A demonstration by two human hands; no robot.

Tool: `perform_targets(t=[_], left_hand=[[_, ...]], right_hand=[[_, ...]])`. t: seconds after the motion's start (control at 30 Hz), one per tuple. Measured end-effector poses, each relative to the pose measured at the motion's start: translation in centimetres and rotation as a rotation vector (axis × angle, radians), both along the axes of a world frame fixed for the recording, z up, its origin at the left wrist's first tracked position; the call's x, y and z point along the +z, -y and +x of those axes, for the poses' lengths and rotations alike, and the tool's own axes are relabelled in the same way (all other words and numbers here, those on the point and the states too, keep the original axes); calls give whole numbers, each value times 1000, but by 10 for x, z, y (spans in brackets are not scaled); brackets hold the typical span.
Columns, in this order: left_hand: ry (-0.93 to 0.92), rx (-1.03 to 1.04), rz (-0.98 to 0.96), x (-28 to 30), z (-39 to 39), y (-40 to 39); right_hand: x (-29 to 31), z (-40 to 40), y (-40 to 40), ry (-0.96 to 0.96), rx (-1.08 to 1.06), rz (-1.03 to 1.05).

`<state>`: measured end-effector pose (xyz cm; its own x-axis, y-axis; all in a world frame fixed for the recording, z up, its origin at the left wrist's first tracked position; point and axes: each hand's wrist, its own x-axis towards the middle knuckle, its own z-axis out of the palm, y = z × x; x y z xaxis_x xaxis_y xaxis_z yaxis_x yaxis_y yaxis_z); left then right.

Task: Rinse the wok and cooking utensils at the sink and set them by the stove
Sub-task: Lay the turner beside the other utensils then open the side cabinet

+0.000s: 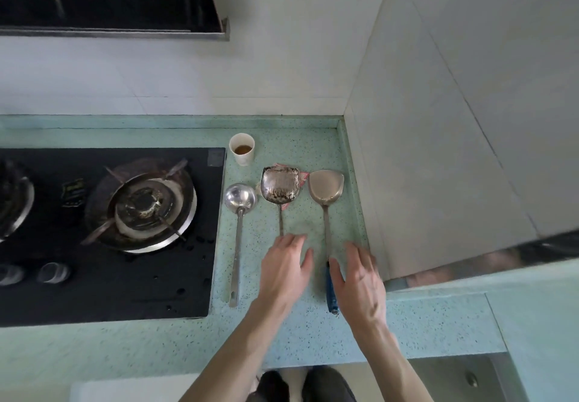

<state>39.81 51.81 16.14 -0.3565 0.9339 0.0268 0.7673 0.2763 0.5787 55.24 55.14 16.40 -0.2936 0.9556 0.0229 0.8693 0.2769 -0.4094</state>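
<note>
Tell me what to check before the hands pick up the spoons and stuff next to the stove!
1. Hands free: ok. The left hand and right hand are both open and hold nothing.
2. Utensils within reach: ok. The ladle, the stained spatula and the blue-handled spatula lie side by side on the counter.
3. Handles pointing toward the person: ok.
4. Utensils clean: not ok for the stained spatula, which has dark marks; cannot tell for the others.
5. Paper cup safe from knocks: ok. It stands upright behind the ladle, apart from it.
6. Burner off: cannot tell, though no flame shows.
</note>
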Motion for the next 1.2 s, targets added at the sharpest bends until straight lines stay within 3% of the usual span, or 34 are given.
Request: perform_targets(t=[0.2,0.43,0.63,0.93,1.2], left_hand=[[-134,66,81,31,-7,44],[-300,271,110,77,-16,86],[-410,504,80,108,-24,139],[-455,975,35,152,-28,274],[-516,1185,26,165,-48,413]], right_hand=[[49,-4,6,-17,157,93],[98,-13,9,3,401,216],[125,-51,28,-96,618,316],[156,-124,133,-153,1025,313],[171,-192,259,-204,1285,335]])
